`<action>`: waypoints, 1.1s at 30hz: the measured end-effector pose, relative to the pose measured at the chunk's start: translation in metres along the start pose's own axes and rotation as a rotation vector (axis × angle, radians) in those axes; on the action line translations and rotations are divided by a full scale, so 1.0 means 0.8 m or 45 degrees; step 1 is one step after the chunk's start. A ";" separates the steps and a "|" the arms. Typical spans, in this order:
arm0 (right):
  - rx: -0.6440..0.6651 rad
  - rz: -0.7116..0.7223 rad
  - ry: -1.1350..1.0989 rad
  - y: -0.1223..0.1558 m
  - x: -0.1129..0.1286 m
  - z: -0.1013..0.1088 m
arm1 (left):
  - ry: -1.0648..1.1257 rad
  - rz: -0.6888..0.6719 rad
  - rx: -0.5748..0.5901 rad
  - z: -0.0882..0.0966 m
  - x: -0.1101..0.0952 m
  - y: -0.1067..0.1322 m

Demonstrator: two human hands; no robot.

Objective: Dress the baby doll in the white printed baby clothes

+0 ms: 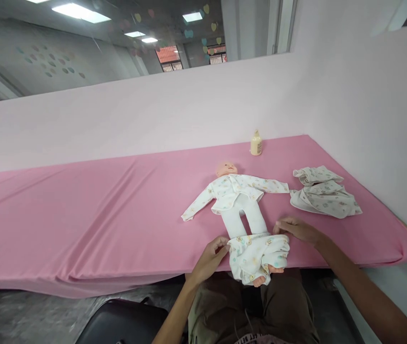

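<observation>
A baby doll [226, 168] lies on its back on the pink-covered table, head away from me. It wears a white patterned long-sleeved top [232, 188], arms spread, and its legs are white. Small patterned pants [255, 252] are bunched around the lower legs at the table's front edge, with the feet poking out of the leg openings. My left hand [212, 256] pinches the left end of the pants' waistband between thumb and fingers. At the waistband's right end, my right hand [296, 229] is closed with curled fingertips at the fabric; the exact grip is partly hidden.
A cream pump bottle [256, 144] stands by the wall beyond the doll's head. Folded patterned cloth [323, 193] lies to the right. The pink tablecloth [81, 215] has wrinkles on the left. A black chair [124, 321] is below the table at left.
</observation>
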State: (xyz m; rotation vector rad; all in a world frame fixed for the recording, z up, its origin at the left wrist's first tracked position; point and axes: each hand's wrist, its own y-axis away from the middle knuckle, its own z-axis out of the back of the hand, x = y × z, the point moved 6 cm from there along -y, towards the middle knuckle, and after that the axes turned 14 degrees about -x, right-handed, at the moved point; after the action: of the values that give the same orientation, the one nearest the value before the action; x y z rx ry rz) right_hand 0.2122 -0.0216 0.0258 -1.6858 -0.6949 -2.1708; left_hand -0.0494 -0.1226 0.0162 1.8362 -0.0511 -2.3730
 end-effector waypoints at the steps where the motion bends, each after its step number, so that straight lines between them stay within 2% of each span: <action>1: -0.004 -0.027 0.041 -0.002 -0.003 -0.004 | 0.020 0.022 0.000 0.000 0.002 -0.002; 3: 0.044 -0.067 0.082 -0.005 -0.008 -0.012 | 0.047 0.051 0.003 -0.002 0.004 -0.005; 7: 0.243 -0.088 0.109 0.000 -0.010 -0.024 | 0.127 0.071 -0.035 -0.009 0.003 -0.009; 9: 0.251 -0.050 0.191 0.001 -0.009 -0.025 | 0.167 0.092 -0.072 -0.012 0.004 -0.011; 16: 0.065 0.108 0.385 -0.012 0.002 -0.019 | 0.165 0.121 -0.225 -0.012 0.010 -0.013; 22: -0.261 0.208 0.291 -0.048 -0.007 -0.006 | 0.075 0.115 -0.229 -0.011 0.009 -0.005; 25: -0.374 0.240 0.268 -0.061 -0.016 -0.009 | 0.076 0.124 -0.300 0.003 0.012 -0.010; 27: -0.407 0.278 0.271 -0.065 -0.017 -0.011 | 0.166 0.162 -0.450 0.024 0.016 -0.025; 29: -0.438 0.309 0.286 -0.066 -0.017 -0.012 | 0.378 0.201 -0.593 0.045 0.018 -0.051; 32: -0.448 0.313 0.306 -0.068 -0.018 -0.012 | 0.787 0.188 -0.685 0.062 0.015 -0.103; 33: -0.440 0.313 0.304 -0.070 -0.019 -0.012 | 0.900 0.243 -0.673 0.061 0.017 -0.121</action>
State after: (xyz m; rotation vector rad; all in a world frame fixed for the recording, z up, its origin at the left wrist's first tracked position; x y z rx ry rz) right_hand 0.1797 0.0189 -0.0012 -1.5257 -0.0463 -2.3512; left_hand -0.1080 -0.0318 0.0049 2.1237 0.4091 -1.3264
